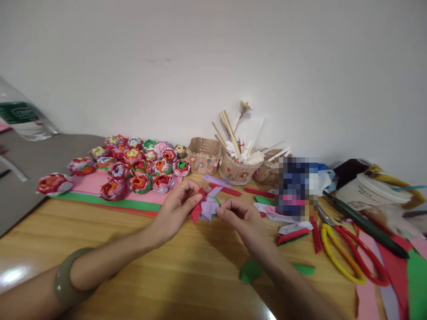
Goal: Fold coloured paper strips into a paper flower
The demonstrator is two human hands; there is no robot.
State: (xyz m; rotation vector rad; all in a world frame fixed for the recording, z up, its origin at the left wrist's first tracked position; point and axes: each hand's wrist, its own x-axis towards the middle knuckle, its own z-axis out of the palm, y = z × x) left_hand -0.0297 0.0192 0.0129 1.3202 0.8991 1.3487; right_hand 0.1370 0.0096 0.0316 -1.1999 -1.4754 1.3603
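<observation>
Between my two hands, above the wooden table, is a partly folded paper flower point(208, 208) with lilac, red and green pieces. My left hand point(183, 202) pinches its red and lilac side between thumb and fingers. At the flower's right edge, my right hand point(238, 215) has thumb and forefinger closed on a lilac and green part. Folded strips of lilac, red and green paper point(293, 231) lie just right of my right hand. A loose green paper piece point(250, 270) rests below my right wrist.
Several finished paper flowers point(142, 166) stand on stacked coloured sheets point(110, 202) at left. Decorated baskets point(204, 155) line the wall, one holding wooden sticks point(230, 129). Yellow and red scissors point(353, 253), a dark green cutter point(367, 226) and a white tub point(370, 195) lie at right.
</observation>
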